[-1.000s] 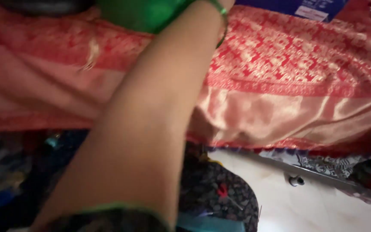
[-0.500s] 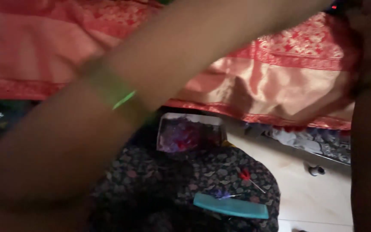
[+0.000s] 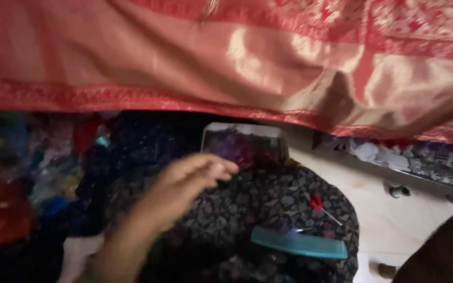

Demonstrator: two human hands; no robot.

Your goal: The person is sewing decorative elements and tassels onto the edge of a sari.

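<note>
A home sewing corner, it seems: red silk cloth (image 3: 237,57) draped across the far side, heaped bright fabric scraps (image 3: 32,167) at left, small scissors (image 3: 318,203) on a patterned lap, pale floor tiles (image 3: 394,220) right.

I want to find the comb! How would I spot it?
Look below the big red and gold cloth, at the dark flowery fabric in the middle. On its lower edge lies the comb, long, flat and teal, unlike the small red-handled tool just above.
</note>
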